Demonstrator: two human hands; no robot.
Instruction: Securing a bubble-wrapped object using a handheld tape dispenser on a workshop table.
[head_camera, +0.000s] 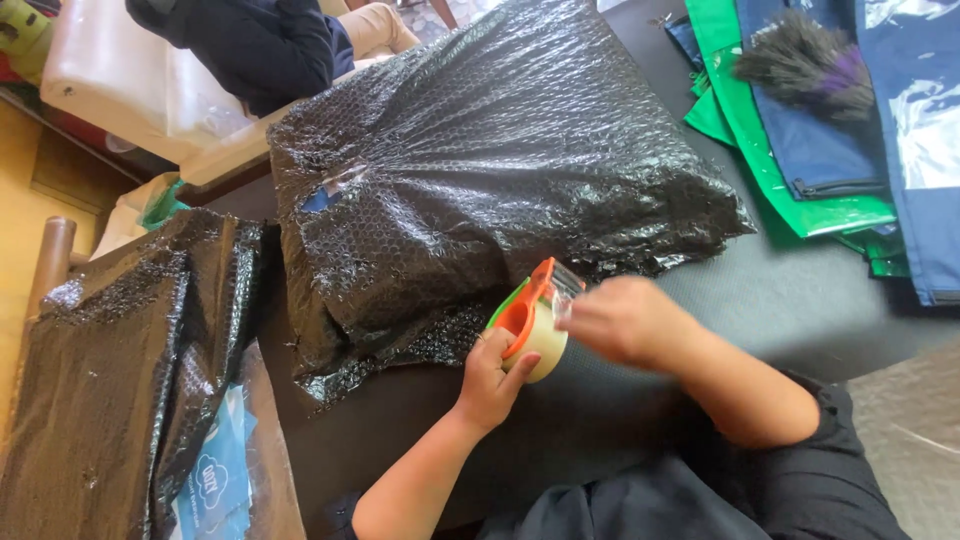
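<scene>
The left hand (490, 385) grips an orange-and-green tape dispenser (532, 320) against the near edge of the black bubble-wrap parcel (480, 180) on the table (780, 290), while the right hand (625, 320), fingers apparently pinching the tape's end, needs a steady pull across the wrap.

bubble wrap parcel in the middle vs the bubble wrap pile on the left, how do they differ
The bubble wrap parcel is puffed up and full, gathered into creases at a taped spot; the bubble wrap pile lies flat and slack. The parcel sits on the dark table just beyond the tape dispenser held by the left hand and right hand; the pile hangs off the left edge, away from both. Both are glossy black.
</scene>
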